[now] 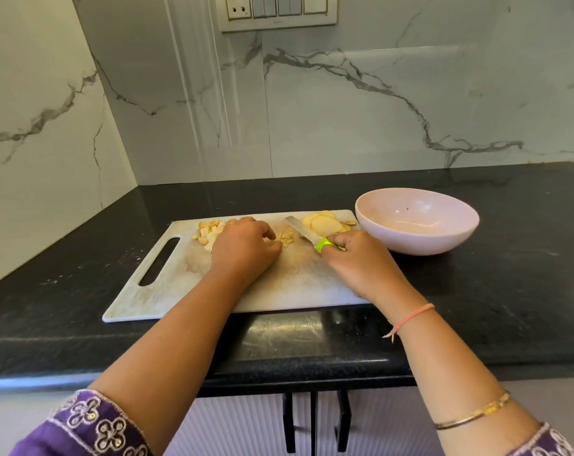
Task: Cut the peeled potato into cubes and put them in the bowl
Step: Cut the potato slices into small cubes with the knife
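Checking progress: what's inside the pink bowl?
The pink bowl shows only its bare inner surface, no potato cubes. The near inner wall is hidden behind its rim. Cut pieces lie on the cutting board.

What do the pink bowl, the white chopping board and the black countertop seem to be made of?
The pale pink round bowl looks like glazed ceramic, possibly melamine: smooth, faintly speckled, soft sheen. The white rectangular chopping board is probably plastic: thin, matte, scuffed and stained brownish. The black countertop looks like polished stone, perhaps granite: fine pale flecks and glossy reflections.
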